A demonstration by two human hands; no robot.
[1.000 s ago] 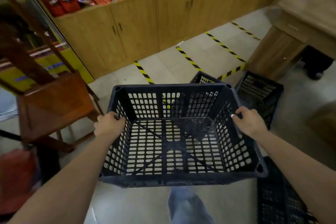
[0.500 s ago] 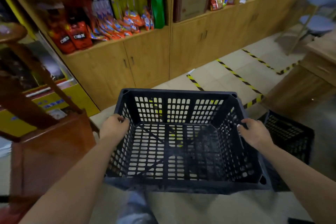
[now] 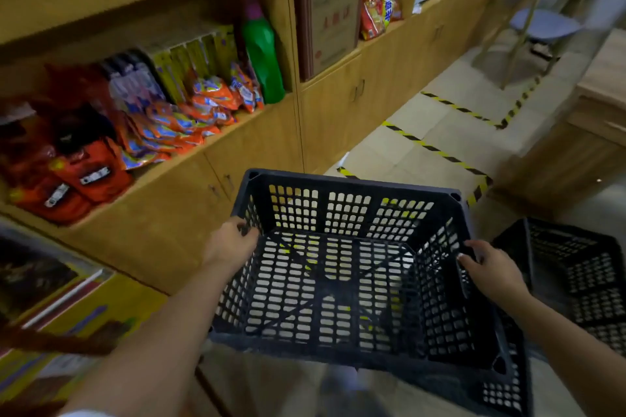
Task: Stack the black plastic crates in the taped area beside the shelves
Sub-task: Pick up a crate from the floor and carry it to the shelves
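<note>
Carry step in hand, I judge: black perforated plastic crate (image 3: 342,278) sits lower centre of the frame, off the floor, empty, lattice walls and cross-ribbed base intact. Left hand (image 3: 230,245) grasps its left rim; right hand (image 3: 491,272) grasps its right rim. Yellow-black taped floor area (image 3: 437,152) lies upper right, beside the wooden shelf unit (image 3: 257,152). Second black plastic crate (image 3: 582,281) sits at right edge. Next move, I judge: carry forward, lower squarely inside the tape.
</note>
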